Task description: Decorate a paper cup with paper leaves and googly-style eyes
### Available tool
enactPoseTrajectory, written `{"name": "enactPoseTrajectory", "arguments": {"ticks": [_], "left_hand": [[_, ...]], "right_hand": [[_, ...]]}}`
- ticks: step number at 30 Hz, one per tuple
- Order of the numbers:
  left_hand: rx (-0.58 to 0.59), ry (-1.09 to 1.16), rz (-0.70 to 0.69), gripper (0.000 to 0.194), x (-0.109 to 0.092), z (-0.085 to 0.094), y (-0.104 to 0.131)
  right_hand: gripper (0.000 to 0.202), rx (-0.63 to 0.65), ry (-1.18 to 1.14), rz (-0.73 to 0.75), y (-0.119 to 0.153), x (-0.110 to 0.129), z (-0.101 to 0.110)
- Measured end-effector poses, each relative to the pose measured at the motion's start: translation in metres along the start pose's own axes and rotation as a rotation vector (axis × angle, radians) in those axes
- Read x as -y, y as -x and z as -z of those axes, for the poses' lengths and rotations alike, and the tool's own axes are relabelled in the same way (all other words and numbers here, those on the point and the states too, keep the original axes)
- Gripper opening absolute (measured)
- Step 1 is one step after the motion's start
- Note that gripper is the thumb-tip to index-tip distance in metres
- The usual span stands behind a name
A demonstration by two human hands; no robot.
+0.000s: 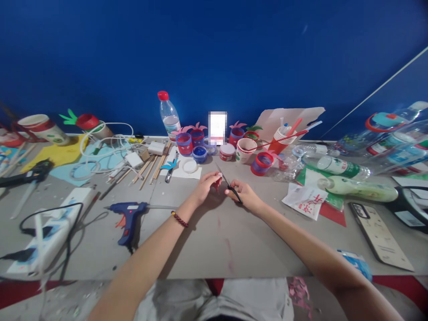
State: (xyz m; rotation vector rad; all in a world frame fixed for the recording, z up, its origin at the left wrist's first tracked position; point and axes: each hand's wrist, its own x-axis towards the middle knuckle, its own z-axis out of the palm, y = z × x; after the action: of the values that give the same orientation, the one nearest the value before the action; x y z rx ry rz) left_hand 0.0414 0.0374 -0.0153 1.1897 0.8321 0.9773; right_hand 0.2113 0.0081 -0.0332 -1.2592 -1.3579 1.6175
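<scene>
Pinched in my left hand (206, 183) is a small red and white piece (216, 183), its exact kind hard to make out. My right hand (244, 195) grips black-handled scissors (228, 182), whose blades point up and away, close beside that piece. Beyond my hands stand a jar of blue paint (199, 154), a white round lid (190, 166) on white paper, and a red and white jar (227, 152). Purple and red painted cups (184, 143) with pink paper tops stand around them; another such cup (262, 164) is to the right.
A blue glue gun (129, 218) and a white power strip (53, 232) lie at left, near tangled white cables (100, 156) and wooden sticks (147, 171). At right are plastic bottles (344, 166), a phone (381, 236) and a paper packet (305, 199). A red-capped bottle (169, 116) stands at the back.
</scene>
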Motion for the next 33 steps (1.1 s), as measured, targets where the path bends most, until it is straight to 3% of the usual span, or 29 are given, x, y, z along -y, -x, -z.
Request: {"name": "enactPoseTrajectory", "arguments": {"ticks": [5, 9, 23, 33], "left_hand": [[-0.139, 0.077, 0.027, 0.032, 0.008, -0.013, 0.004], [-0.206, 0.055, -0.026, 0.028, 0.015, -0.013, 0.004], [-0.096, -0.128, -0.059, 0.034, 0.001, -0.006, 0.005], [0.006, -0.146, -0.061, 0.031, 0.003, 0.007, -0.001]], "right_hand": [[0.047, -0.013, -0.013, 0.008, -0.001, 0.000, -0.001], [0.048, -0.016, -0.014, 0.009, 0.000, 0.003, -0.002], [0.048, -0.012, -0.009, 0.016, 0.002, 0.001, -0.002], [0.043, 0.002, 0.032, 0.023, 0.000, -0.003, 0.001]]}}
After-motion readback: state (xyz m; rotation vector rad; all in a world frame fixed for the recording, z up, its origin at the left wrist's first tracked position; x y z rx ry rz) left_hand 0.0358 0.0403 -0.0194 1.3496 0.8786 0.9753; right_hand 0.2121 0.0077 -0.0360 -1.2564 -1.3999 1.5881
